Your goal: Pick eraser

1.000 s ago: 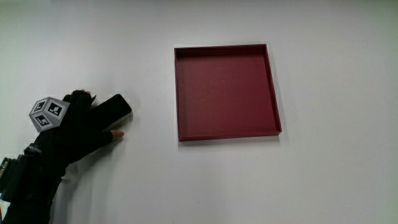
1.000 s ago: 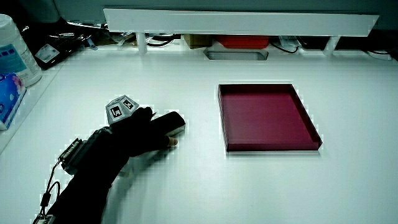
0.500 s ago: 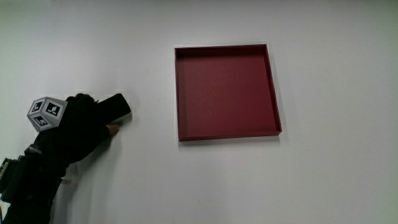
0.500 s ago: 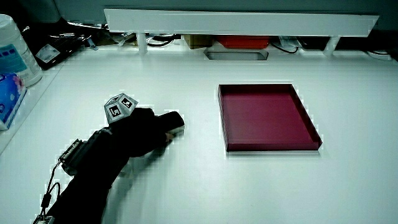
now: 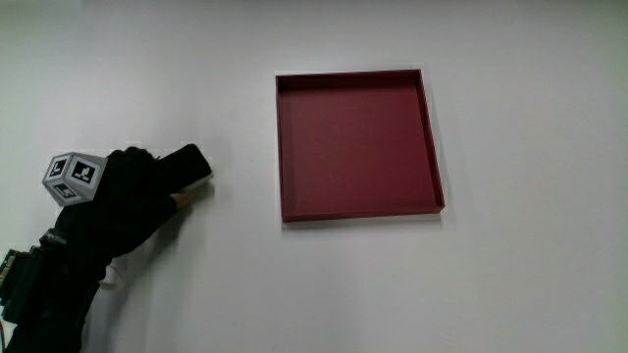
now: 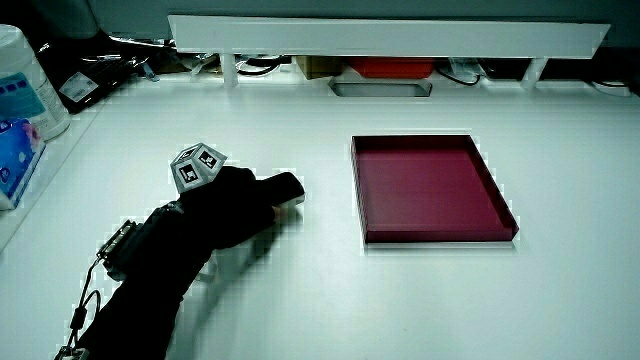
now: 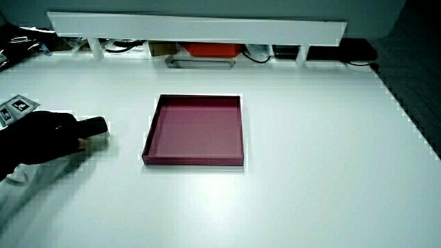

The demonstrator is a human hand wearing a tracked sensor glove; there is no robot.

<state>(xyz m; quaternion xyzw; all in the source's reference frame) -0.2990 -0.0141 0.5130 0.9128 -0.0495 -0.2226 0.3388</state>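
The eraser [image 5: 189,164] is a dark block with a pale underside, lying on the white table beside the red tray [image 5: 355,147]. The hand [image 5: 126,196], in a black glove with a patterned cube [image 5: 75,177] on its back, has its fingers curled around the end of the eraser nearer the person. Only the end toward the tray sticks out. Both side views show the same grasp: eraser [image 6: 284,187] in the hand [image 6: 222,208], and eraser [image 7: 95,127] in the hand [image 7: 40,138]. I cannot tell whether the eraser is off the table.
The shallow square red tray [image 6: 428,186] [image 7: 196,131] has nothing in it. A white bottle [image 6: 22,82] and a blue packet [image 6: 14,152] stand at the table's edge. A low white partition [image 6: 385,36] with cables under it closes off the table.
The fingers, which lay spread over the eraser, have curled around it. The eraser's free end has shifted slightly toward the tray with the hand.
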